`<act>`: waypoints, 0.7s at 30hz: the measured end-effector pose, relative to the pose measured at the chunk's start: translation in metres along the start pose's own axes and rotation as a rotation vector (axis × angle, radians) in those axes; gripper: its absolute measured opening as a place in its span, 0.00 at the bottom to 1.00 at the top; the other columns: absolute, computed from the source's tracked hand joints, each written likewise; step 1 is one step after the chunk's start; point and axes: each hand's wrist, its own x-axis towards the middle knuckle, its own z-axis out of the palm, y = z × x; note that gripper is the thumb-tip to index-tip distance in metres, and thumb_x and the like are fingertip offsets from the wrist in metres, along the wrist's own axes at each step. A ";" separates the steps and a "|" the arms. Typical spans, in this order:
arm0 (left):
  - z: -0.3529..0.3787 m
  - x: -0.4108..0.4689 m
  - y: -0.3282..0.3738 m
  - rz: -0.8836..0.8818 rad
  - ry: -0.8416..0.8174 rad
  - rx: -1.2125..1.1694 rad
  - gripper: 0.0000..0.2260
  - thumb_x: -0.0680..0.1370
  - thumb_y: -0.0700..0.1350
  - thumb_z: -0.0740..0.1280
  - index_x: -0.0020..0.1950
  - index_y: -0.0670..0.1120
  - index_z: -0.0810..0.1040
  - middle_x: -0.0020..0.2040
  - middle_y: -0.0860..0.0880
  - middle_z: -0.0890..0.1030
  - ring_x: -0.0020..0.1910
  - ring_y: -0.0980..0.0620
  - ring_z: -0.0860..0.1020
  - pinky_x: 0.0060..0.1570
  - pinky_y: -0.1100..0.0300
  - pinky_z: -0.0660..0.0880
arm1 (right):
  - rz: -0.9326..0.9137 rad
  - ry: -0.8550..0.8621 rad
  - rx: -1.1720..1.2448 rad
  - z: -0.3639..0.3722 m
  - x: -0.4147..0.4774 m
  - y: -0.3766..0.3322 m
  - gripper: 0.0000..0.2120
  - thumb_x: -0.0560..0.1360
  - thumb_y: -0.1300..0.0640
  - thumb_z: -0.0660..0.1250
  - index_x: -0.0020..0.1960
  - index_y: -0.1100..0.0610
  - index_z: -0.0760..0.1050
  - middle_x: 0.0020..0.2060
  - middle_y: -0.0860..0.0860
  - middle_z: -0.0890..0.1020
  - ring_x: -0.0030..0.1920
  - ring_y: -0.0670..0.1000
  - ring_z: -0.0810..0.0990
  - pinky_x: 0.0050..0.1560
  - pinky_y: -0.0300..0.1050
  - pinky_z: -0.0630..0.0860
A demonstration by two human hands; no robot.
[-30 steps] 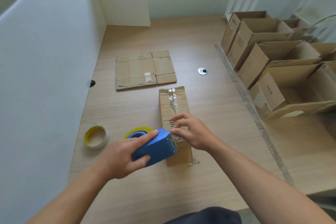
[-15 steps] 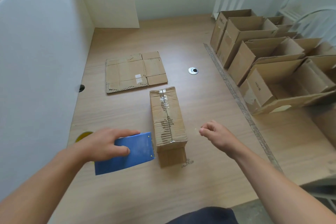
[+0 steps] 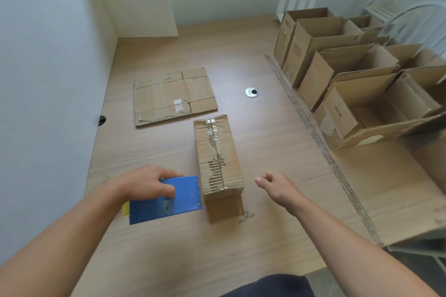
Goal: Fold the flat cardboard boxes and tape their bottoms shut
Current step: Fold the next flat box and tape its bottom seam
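Head view: box (image 3: pixel 218 159) stands taped-side up on the worktop (image 3: pixel 265 152) between the grips. The left grip (image 3: pixel 147 184) clasps the blue dispenser (image 3: pixel 183 200); the right grip (image 3: pixel 277 187) hangs loose, empty. Light, hollow cardboard probably dents, so hold its 2 long sides.

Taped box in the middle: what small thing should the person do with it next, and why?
Probably take hold of the taped box with the right hand, to carry it toward the row of open boxes on the right. Its seam already carries tape, the right hand hovers empty beside it, and the left hand holds the blue tape dispenser down on the table.
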 end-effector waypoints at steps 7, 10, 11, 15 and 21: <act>0.001 0.014 0.006 -0.070 -0.022 -0.028 0.17 0.65 0.57 0.64 0.49 0.78 0.73 0.52 0.64 0.80 0.50 0.59 0.77 0.47 0.59 0.75 | 0.155 -0.055 0.020 0.020 0.008 0.006 0.18 0.78 0.47 0.68 0.43 0.63 0.79 0.35 0.53 0.76 0.39 0.53 0.74 0.41 0.45 0.65; 0.003 0.018 0.002 -0.071 -0.027 -0.039 0.20 0.65 0.56 0.64 0.55 0.75 0.73 0.55 0.63 0.79 0.51 0.60 0.76 0.47 0.61 0.74 | 0.175 -0.039 0.021 0.034 0.008 0.002 0.17 0.77 0.45 0.68 0.49 0.60 0.83 0.44 0.56 0.84 0.49 0.55 0.81 0.47 0.44 0.71; 0.003 0.019 0.001 -0.070 -0.029 -0.039 0.22 0.65 0.56 0.64 0.57 0.74 0.73 0.56 0.63 0.79 0.51 0.61 0.75 0.46 0.62 0.73 | 0.183 -0.034 0.028 0.039 0.007 0.000 0.16 0.78 0.45 0.67 0.52 0.57 0.84 0.48 0.54 0.85 0.52 0.55 0.80 0.50 0.44 0.72; 0.001 0.024 0.000 -0.085 -0.021 0.007 0.26 0.64 0.57 0.63 0.61 0.73 0.73 0.61 0.60 0.78 0.57 0.56 0.75 0.55 0.57 0.75 | 0.195 -0.007 0.037 0.051 0.007 -0.008 0.20 0.80 0.46 0.64 0.67 0.56 0.77 0.64 0.54 0.80 0.65 0.55 0.76 0.63 0.46 0.72; 0.000 0.029 -0.001 -0.084 -0.020 0.040 0.27 0.63 0.58 0.62 0.62 0.73 0.72 0.64 0.58 0.77 0.59 0.53 0.74 0.55 0.56 0.74 | 0.098 0.049 -0.051 0.045 0.001 -0.014 0.12 0.78 0.49 0.66 0.39 0.54 0.72 0.41 0.51 0.78 0.46 0.54 0.76 0.43 0.45 0.68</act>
